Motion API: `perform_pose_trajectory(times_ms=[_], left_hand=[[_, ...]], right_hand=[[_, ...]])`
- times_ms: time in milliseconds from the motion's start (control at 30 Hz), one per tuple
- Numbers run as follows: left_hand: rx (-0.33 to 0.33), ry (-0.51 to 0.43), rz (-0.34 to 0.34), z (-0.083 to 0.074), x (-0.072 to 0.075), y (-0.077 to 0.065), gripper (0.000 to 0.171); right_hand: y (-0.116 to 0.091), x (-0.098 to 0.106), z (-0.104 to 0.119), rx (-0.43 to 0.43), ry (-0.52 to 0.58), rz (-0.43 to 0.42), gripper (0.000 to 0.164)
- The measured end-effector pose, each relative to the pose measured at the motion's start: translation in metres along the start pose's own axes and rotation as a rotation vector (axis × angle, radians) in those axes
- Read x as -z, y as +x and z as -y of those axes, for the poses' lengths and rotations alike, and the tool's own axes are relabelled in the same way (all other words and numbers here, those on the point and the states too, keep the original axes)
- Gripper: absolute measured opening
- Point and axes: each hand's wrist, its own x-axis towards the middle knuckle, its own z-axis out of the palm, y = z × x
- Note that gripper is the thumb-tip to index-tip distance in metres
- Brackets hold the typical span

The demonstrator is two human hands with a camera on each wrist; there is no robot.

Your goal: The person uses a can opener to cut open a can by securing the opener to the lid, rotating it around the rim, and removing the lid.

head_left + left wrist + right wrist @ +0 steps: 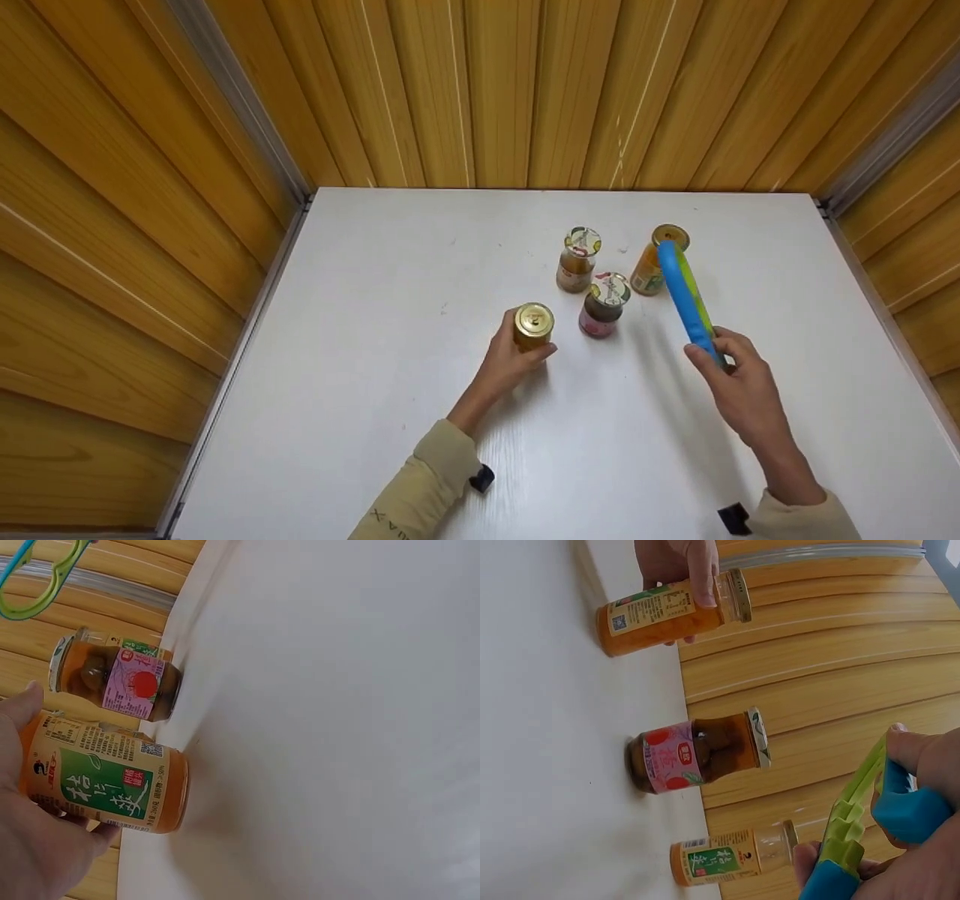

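Observation:
My left hand (pixel 504 365) grips a glass jar of orange fruit (pixel 112 776) with a gold lid, its fingers and thumb around the sides. The jar stands upright at the white table, its green-and-cream label showing in the left wrist view. My right hand (pixel 752 397) holds a blue-and-green jar opener (pixel 684 296) by one end, raised above the table. In the right wrist view, the opener's green inner side (pixel 845 829) shows stepped teeth. Just right of the gripped jar is a dark jar with a pink label (pixel 598 321) and a patterned white lid.
Behind the pink-labelled jar stands a jar with a patterned lid (pixel 575 274). Another gold-lidded orange jar (pixel 647 271) is at the back right, partly overlapped by the opener in the head view. Wood-panelled walls (pixel 495 97) enclose the white table (pixel 337 337) on three sides.

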Motion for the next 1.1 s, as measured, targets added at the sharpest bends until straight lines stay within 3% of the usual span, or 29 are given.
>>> perform_pose_trajectory(times_ms=[333, 700, 933, 1100], left_hand=[[-0.018, 0.004, 0.06, -0.001, -0.008, -0.02, 0.073], [-0.023, 0.01, 0.084, -0.002, -0.016, -0.031, 0.073], [-0.018, 0.007, 0.083, -0.002, -0.022, -0.037, 0.073], [-0.022, 0.02, 0.106, -0.002, -0.026, -0.04, 0.082]], right_hand=[[-0.002, -0.023, 0.02, 0.075, -0.05, 0.069, 0.039], [-0.007, -0.048, 0.037, 0.18, -0.085, 0.147, 0.029], [-0.01, -0.066, 0.039, 0.282, -0.128, 0.179, 0.027], [-0.012, -0.076, 0.037, 0.356, -0.172, 0.184, 0.028]])
